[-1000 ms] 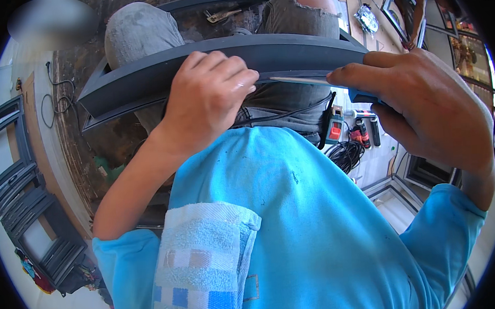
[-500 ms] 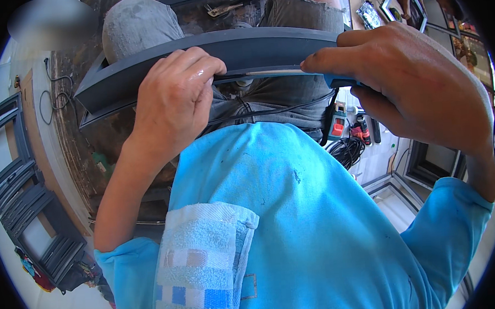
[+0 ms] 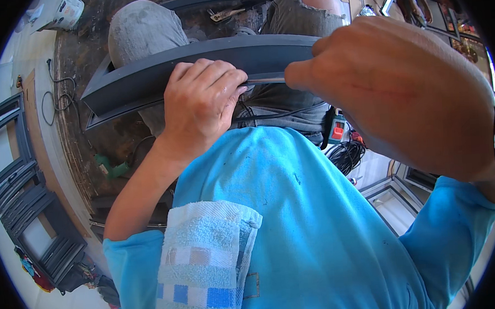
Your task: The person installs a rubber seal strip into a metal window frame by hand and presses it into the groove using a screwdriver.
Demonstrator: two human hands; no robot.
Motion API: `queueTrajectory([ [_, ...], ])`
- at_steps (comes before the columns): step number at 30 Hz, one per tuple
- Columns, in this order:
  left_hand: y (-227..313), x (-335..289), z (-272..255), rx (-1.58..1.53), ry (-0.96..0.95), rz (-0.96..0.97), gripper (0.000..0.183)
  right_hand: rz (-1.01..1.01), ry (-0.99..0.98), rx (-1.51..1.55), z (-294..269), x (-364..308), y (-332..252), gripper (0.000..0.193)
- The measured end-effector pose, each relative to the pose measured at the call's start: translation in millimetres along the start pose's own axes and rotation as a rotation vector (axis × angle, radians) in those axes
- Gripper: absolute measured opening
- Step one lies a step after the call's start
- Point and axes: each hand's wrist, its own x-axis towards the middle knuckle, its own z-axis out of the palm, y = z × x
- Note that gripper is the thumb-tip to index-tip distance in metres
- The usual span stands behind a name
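A dark grey window-type frame point(image 3: 259, 52) lies across my lap, its long bar bowed by the lens. My left hand point(image 3: 203, 103) is closed at the bar's near edge, fingers curled over it; what lies under the fingertips is hidden. My right hand point(image 3: 384, 86) is wrapped around the handle of a screwdriver-like tool point(image 3: 269, 80). Only its thin metal shaft shows, running along the near edge of the bar toward my left fingertips. The handle is hidden in the fist, and the shaft's tip is covered by the left fingers.
Stacked dark frames point(image 3: 23, 194) stand at the left. A green power tool point(image 3: 111, 167) and a cable lie on the dark floor. A cordless tool point(image 3: 337, 132) and a coiled black cable point(image 3: 346, 156) are by my right hip. A pale bucket point(image 3: 67, 11) stands far left.
My right hand has moved left and nearer the left hand, covering the tool's blue handle. The left hand has shifted right along the bar. The frame sits slightly lower in view.
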Motion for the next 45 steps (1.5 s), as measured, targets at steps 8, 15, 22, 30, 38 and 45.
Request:
queueTrajectory([
  [8,-6.1,-1.5,7.8,0.103,0.091,0.187,0.027,0.256,-0.186,0.014,-15.4,-37.6,20.7,0.045],
  [15,1.0,-2.8,7.1,0.123,0.025,0.167,0.025,0.232,-0.194,0.036,7.9,-49.1,38.6,0.05],
  [22,3.0,4.7,-7.2,-0.044,-0.079,0.049,0.028,0.192,-0.113,0.052,21.0,-37.7,50.9,0.049],
  [30,-13.5,-8.0,-57.2,-0.145,-0.178,-0.243,0.034,0.314,0.142,0.608,104.3,-4.0,42.2,0.033],
  [38,8.8,-26.4,-60.9,-0.335,0.056,-0.458,0.024,0.217,0.102,0.48,101.6,-19.9,32.2,0.044],
  [45,-0.5,-2.1,-78.8,-0.208,-0.289,-0.421,0.012,0.228,-0.064,0.427,74.1,-47.0,39.1,0.054],
])
